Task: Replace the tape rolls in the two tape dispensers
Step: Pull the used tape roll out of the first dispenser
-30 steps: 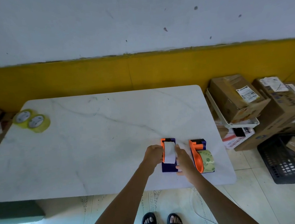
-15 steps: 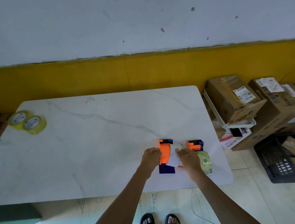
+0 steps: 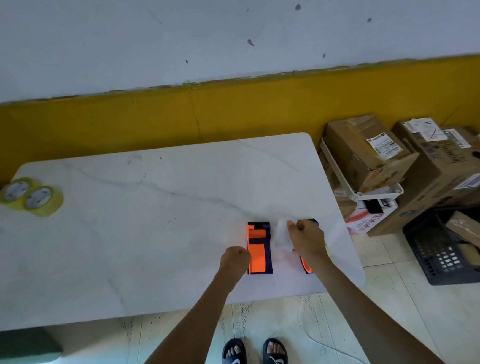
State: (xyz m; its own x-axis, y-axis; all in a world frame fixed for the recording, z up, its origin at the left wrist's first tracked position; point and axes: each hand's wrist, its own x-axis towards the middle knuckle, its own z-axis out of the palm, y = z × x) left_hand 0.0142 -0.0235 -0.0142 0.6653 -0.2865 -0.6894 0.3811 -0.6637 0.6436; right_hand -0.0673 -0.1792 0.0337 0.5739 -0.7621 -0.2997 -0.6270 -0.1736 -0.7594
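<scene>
The orange-and-navy plastic tape dispenser (image 3: 259,247), long axis pointing away, lies beside the fisted left hand (image 3: 235,259); the right hand (image 3: 306,237) pinches a whitish empty core (image 3: 282,234).

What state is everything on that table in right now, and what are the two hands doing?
Left dispenser: flat on the table, no roll in it.
Right dispenser: mostly hidden under the right hand.
White core: lifted clear, pinched in the right hand.
Left hand: closed, steadying the left dispenser's side.
Right hand: closed on the white core.
Two new rolls: lying flat at the table's far left corner, touching.
</scene>
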